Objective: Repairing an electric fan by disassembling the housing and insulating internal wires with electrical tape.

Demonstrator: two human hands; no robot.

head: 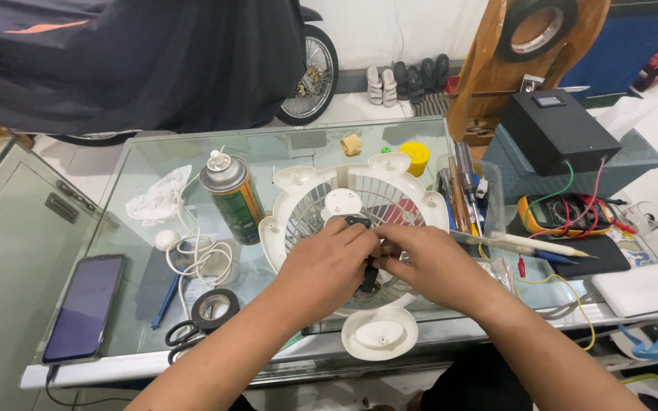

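Observation:
A white plastic fan housing with a round grille [310, 199] lies flat on the glass table [138, 164]. Over its middle, my left hand [321, 268] and my right hand [429, 262] meet. Both pinch a small black part [369, 275] with a short lead; another black piece [358, 221] shows at my left fingertips. The fan's round white base [380, 332] sits at the table's near edge, just below my hands.
A spray can [231, 198] stands left of the fan. A white cable [196, 255], black tape roll [215, 307], scissors [180, 337] and a phone [85, 306] lie left. Tools in a clear tray [466, 190], a multimeter [557, 213] and a black box [556, 129] sit right.

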